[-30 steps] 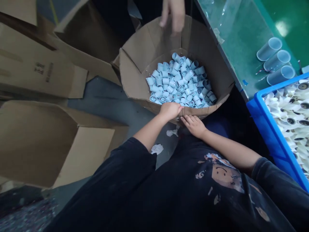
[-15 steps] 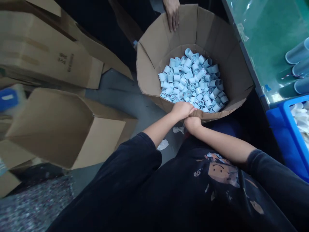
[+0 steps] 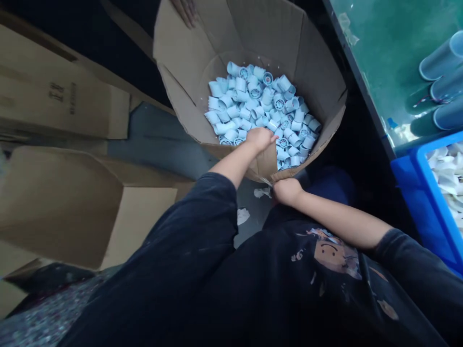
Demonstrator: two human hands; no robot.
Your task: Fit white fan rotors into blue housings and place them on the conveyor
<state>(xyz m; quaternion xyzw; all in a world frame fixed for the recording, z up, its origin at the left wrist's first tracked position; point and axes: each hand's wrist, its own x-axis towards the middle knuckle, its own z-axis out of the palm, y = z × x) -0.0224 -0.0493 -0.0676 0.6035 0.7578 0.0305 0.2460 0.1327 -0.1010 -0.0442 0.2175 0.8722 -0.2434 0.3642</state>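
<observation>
A large cardboard box (image 3: 321, 130) with a rounded, many-sided rim holds a heap of short light-blue plastic cylinders (image 3: 253, 99), some with spoked ends. My left hand (image 3: 260, 139) is closed on the upper edge of its near wall, beside the heap. Lower and to the right, my right hand (image 3: 288, 192) is closed at the outside of the same wall. Between the hands the cardboard has a split edge, with a pale strip near my right fingers. My right fingertips are partly hidden. Another person's hand (image 3: 186, 12) rests on the box's far left wall.
An open cardboard box (image 3: 65, 202) stands at left, a printed carton (image 3: 58, 91) behind it. At right are a green table (image 3: 383, 62) with grey-blue tubes (image 3: 439, 58) and a blue bin (image 3: 415, 193) of white pieces. Paper scraps (image 3: 243, 215) lie on the floor.
My left hand has moved up and left with its part of the near wall, away from my right hand. The box has shifted left in view, and a gap shows in its wall.
</observation>
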